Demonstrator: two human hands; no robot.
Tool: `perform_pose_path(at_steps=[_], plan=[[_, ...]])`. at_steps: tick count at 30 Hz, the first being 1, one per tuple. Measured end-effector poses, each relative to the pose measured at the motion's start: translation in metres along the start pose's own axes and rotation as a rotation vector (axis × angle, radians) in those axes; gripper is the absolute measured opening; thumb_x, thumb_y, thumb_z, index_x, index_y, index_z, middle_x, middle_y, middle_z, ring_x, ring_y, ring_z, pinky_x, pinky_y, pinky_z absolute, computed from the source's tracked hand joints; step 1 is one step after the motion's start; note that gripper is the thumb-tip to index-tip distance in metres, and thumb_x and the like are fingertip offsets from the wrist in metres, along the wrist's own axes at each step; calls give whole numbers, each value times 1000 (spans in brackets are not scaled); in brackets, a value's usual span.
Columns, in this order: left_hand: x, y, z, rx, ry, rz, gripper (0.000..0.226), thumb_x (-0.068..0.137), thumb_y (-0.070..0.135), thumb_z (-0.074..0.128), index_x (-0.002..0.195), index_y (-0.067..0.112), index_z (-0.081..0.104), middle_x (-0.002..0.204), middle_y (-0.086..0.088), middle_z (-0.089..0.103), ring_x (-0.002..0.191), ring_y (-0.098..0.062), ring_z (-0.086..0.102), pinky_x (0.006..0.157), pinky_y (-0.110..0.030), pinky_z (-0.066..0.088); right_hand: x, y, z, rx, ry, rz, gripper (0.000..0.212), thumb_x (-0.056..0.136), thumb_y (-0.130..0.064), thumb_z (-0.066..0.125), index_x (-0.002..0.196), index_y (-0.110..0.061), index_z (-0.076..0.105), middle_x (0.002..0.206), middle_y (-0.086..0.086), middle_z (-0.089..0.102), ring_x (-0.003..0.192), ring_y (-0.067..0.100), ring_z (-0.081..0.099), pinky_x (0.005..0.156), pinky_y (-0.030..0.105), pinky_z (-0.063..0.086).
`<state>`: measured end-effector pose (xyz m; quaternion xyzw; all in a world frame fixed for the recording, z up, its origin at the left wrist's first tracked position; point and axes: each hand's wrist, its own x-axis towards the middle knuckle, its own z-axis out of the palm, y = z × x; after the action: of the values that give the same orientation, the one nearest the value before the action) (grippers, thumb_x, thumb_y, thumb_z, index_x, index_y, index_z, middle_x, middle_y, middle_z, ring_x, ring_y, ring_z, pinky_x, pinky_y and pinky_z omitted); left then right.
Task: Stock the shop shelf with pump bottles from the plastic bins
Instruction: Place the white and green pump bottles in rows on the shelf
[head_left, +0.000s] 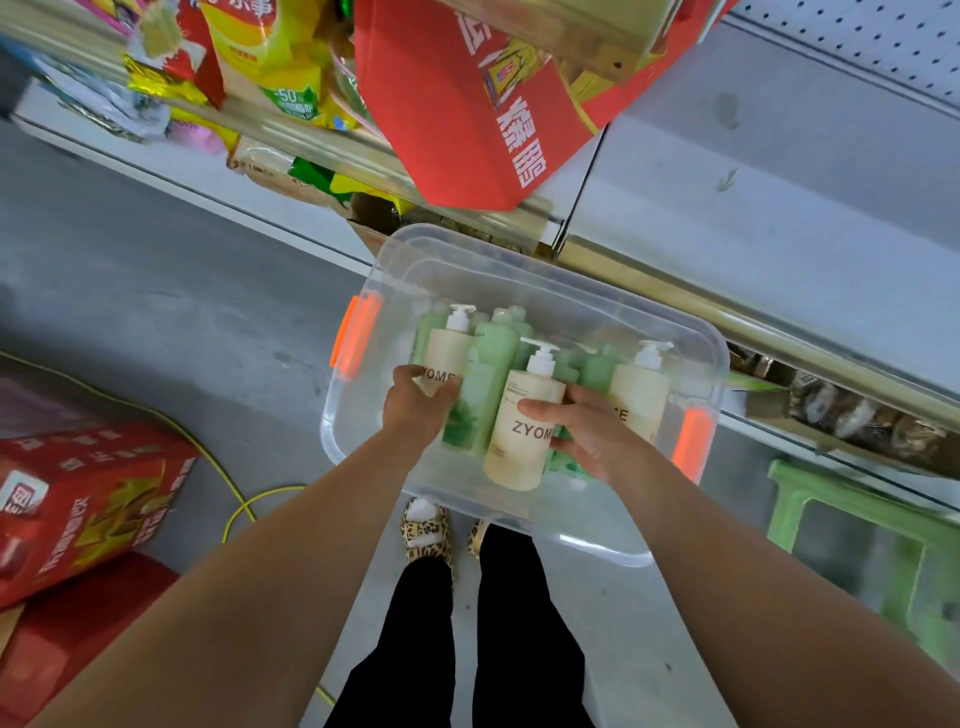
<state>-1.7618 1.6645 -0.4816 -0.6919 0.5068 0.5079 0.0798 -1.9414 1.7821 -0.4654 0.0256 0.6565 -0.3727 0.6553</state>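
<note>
A cream ZYOME pump bottle (522, 441) sits in the middle of a clear plastic bin (524, 273), pump pointing away from the person and base close to the bin's near wall. The right hand (587, 431) grips it from the right side, with the thumb laid across the label and the fingers curled behind. A second cream pump bottle (448, 353) stands towards the bin's left wall. The left hand (415, 402) wraps its lower half with curled fingers, covering part of the label. A third cream pump bottle (641, 392) stands free just beside the right hand, near the right wall. Pale green bottles (491, 364) fill the space between and behind them, touching one another.

The bin top is open, with an orange latch (354, 336) on the left end and another orange latch (693, 441) on the right. Both forearms reach straight down and forward into it. Its far edge lies near the shelf's metal lip (675, 296), and a red carton (467, 114) overhangs it from above.

The bin stands on a grey floor (156, 312). Leopard-print slippers (428, 532) meet its near edge, a green stool (857, 551) is to the right, and a yellow cable (244, 512) and another red box (88, 499) are to the left.
</note>
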Motion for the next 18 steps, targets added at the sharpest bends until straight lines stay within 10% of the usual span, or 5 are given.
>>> perform_pose_path(at_steps=[5,11,18], plan=[[11,5,4,-8,-32,-118,78,87,62,55,148,17,37,144,-12,46,126,-34,48,107,-45,41,2,2,-3,38,-19,5,54,74,-10,84,123,-13,64,110,3,76,109,24,68,93,45,52],[23,-6,-3,-161,-82,-184,81,75,69,68,134,17,53,127,-9,59,110,-32,59,78,-39,56,2,1,-5,51,-49,8,53,73,-9,83,123,-13,64,113,5,75,110,26,68,99,47,50],[32,-14,4,-228,-23,-184,77,65,63,80,123,22,52,126,-6,55,110,-29,55,94,-42,50,4,4,-4,30,-44,-14,63,65,-18,87,123,-15,64,113,2,75,110,25,68,98,47,51]])
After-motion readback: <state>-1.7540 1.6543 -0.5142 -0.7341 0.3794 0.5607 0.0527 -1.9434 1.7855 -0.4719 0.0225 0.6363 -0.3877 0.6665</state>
